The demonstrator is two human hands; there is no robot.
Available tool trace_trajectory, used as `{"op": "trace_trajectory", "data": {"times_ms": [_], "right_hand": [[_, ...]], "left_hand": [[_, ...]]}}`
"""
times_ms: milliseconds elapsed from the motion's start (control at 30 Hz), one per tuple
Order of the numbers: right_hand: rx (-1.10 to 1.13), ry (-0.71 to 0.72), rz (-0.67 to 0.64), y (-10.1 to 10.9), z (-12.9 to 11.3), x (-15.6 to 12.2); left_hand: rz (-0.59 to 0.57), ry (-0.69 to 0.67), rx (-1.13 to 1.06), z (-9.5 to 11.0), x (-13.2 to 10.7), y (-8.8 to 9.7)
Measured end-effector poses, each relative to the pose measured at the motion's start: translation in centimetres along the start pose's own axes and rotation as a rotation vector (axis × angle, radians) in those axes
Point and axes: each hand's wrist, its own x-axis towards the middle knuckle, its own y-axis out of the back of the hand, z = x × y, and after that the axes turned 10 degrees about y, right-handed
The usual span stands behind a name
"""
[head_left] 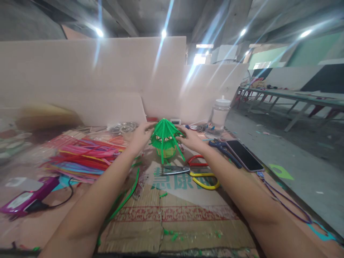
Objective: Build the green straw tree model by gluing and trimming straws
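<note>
A small green pavilion-like model (165, 138) made of plastic straws stands on the cardboard sheet (172, 215) at the middle of the table. My left hand (141, 135) grips the left edge of its cone roof with curled fingers. My right hand (189, 138) holds the roof's right edge the same way. Both forearms reach straight forward from the bottom of the view.
Scissors with red and yellow handles (197, 171) lie just in front of the model. A heap of coloured straws (83, 156) lies to the left, and a purple glue gun (29, 197) at the near left. A phone (244, 154) and a white-capped jar (219, 114) sit to the right.
</note>
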Motion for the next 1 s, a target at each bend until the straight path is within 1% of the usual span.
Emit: {"op": "trace_trajectory", "data": {"times_ms": [67, 133, 233, 267, 300, 333, 400, 433, 467, 500, 533, 600, 700, 767, 800, 833, 900, 967, 1000], "right_hand": [[-0.016, -0.002, -0.005, 0.0, -0.3, 0.0], [-0.062, -0.002, -0.014, 0.2, -0.5, 0.0], [-0.122, -0.003, -0.028, 0.4, -0.8, -0.1], [-0.128, -0.006, -0.03, 0.4, -0.8, -0.1], [-0.131, -0.007, -0.032, 0.4, -0.8, -0.1], [-0.136, -0.008, -0.031, 0.4, -0.9, -0.1], [-0.15, -0.009, -0.029, 0.5, -1.0, -0.1], [-0.155, -0.01, -0.028, 0.5, -1.0, -0.1], [-0.16, -0.013, -0.026, 0.5, -1.0, -0.1], [-0.162, -0.018, -0.026, 0.5, -1.0, -0.1], [-0.162, -0.024, -0.024, 0.5, -0.9, -0.1], [-0.151, -0.024, -0.016, 0.4, -0.7, -0.1], [-0.127, -0.017, 0.016, -0.3, -0.1, -0.2], [-0.135, -0.03, 0.047, -0.9, 0.4, -0.3], [-0.144, -0.038, 0.06, -1.1, 0.6, -0.4], [-0.153, -0.042, 0.07, -1.4, 0.7, -0.5], [-0.163, -0.03, 0.076, -1.7, 0.8, -0.7], [-0.168, -0.013, 0.079, -1.9, 0.9, -0.9], [-0.169, -0.007, 0.082, -2.0, 0.9, -1.0]], "left_hand": [[0.066, 0.009, 0.008, 0.3, -0.1, 0.2], [0.103, 0.027, 0.008, 0.6, -0.1, 0.5], [0.116, 0.05, 0.005, 1.2, -0.1, 1.2], [0.104, 0.054, 0.011, 1.4, -0.1, 1.6], [0.07, 0.057, 0.024, 1.6, -0.1, 2.0], [0.009, 0.054, 0.042, 1.8, -0.2, 2.3], [-0.161, 0.014, 0.096, 2.1, -0.4, 3.1], [-0.242, -0.03, 0.132, 2.2, -0.5, 3.4], [-0.299, -0.087, 0.176, 2.3, -0.7, 3.6], [-0.321, -0.151, 0.228, 2.4, -0.8, 3.7], [-0.319, -0.211, 0.291, 2.5, -0.9, 3.6], [-0.276, -0.303, 0.42, 2.5, -1.0, 3.3], [-0.177, -0.373, 0.546, 2.4, -0.8, 2.7], [-0.121, -0.404, 0.583, 2.3, -0.6, 2.5], [-0.111, -0.416, 0.595, 2.2, -0.5, 2.6], [-0.115, -0.419, 0.604, 2.2, -0.4, 2.8], [-0.189, -0.402, 0.57, 2.1, -0.2, 3.4], [-0.238, -0.353, 0.477, 1.9, -0.1, 4.1], [-0.224, -0.303, 0.43, 1.9, -0.1, 4.5]]}}
